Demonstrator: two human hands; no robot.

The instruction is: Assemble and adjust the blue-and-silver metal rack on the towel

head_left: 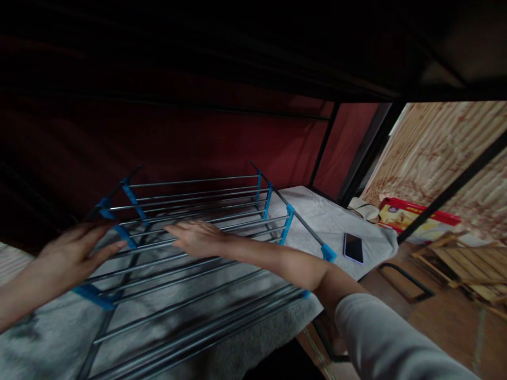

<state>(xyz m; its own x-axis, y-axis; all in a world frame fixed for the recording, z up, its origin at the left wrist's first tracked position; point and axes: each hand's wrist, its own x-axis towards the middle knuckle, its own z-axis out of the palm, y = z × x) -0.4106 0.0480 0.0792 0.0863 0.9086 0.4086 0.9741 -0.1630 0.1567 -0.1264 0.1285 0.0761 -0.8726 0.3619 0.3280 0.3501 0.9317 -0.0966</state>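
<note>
A rack of metal rods (190, 181) joined by blue plastic brackets (285, 224) stands in front of me on a grey cloth (309, 211). My left hand (79, 250) is at the rack's left end, fingers stretched out and thumb apart, beside a blue bracket (125, 235). It grips nothing that I can see. Reaching across the rack, my right hand (196, 238) lies along one of its middle rods, with the fingers curled round it. The fingertips' undersides are hidden.
To the right, a phone (353, 248) lies on the cloth near its edge. Dark metal posts (325, 148) and a low dark overhead frame enclose the space. Beyond stand a red and yellow box (415, 217), wooden slats (467, 264) and a patterned curtain (447, 158).
</note>
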